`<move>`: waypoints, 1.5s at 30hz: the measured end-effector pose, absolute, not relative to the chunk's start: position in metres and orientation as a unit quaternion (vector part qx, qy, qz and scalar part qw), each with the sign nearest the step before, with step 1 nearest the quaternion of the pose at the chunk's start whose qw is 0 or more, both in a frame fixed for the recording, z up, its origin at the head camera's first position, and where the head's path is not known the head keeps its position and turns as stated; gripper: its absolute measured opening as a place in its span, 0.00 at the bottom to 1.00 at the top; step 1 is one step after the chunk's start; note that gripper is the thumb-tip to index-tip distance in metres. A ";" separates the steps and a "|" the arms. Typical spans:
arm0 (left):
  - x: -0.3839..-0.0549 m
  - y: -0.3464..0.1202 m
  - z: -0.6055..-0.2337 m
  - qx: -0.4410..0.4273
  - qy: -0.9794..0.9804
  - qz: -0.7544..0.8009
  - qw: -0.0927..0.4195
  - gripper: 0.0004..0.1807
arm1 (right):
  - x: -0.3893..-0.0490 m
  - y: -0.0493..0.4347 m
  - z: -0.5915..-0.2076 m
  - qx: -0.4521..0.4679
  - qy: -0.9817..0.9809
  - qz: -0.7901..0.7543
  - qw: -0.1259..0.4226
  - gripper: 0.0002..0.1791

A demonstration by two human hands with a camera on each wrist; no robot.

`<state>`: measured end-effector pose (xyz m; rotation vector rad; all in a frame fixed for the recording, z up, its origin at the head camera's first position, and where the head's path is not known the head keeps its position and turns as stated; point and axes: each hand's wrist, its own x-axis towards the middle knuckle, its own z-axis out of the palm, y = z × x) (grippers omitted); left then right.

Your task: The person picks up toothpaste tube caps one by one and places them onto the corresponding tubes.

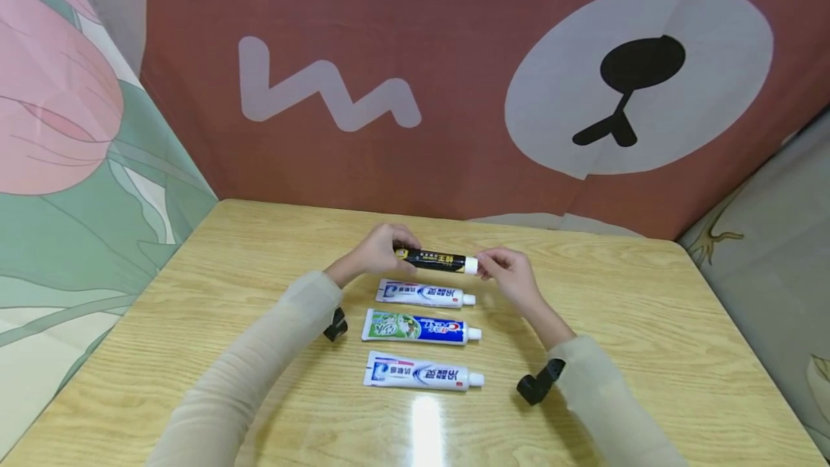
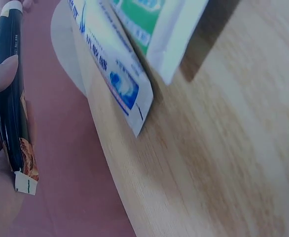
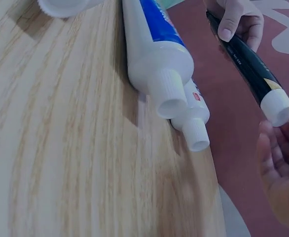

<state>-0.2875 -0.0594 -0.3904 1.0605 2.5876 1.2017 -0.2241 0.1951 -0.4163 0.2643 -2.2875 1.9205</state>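
Observation:
My left hand (image 1: pixel 382 249) grips a black toothpaste tube (image 1: pixel 436 260) with gold lettering, thumb on one side and fingers on the other. The tube is held level above the wooden table, its white cap (image 3: pixel 277 107) pointing right. At that cap are the fingertips of my right hand (image 1: pixel 514 272), loosely bent, and its palm shows in the right wrist view. Nearest below the held tube lies a white and blue toothpaste tube (image 1: pixel 424 293). A green and blue tube (image 1: pixel 420 327) and another white and blue tube (image 1: pixel 423 371) follow toward me, all with caps to the right.
The wooden table (image 1: pixel 648 352) has a patterned cloth backdrop (image 1: pixel 454 164) behind its far edge, with more printed cloth at both sides. Small black wrist cameras (image 1: pixel 537 385) hang from both sleeves. A bright light reflection lies on the tabletop near me.

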 end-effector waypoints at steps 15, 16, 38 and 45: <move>-0.287 -0.057 -0.391 0.336 0.843 0.417 0.058 0.17 | -0.221 0.197 -0.414 0.108 -0.767 0.630 0.054 0.15; -0.287 -0.057 -0.392 0.335 0.843 0.418 0.058 0.17 | -0.221 0.197 -0.414 0.109 -0.768 0.629 0.053 0.14; -0.292 -0.068 -0.394 0.315 0.886 0.338 0.053 0.26 | -0.225 0.189 -0.414 0.044 -0.737 0.674 0.036 0.15; -0.297 -0.079 -0.398 0.309 0.875 0.364 0.075 0.19 | -0.226 0.192 -0.417 0.023 -0.740 0.672 0.021 0.17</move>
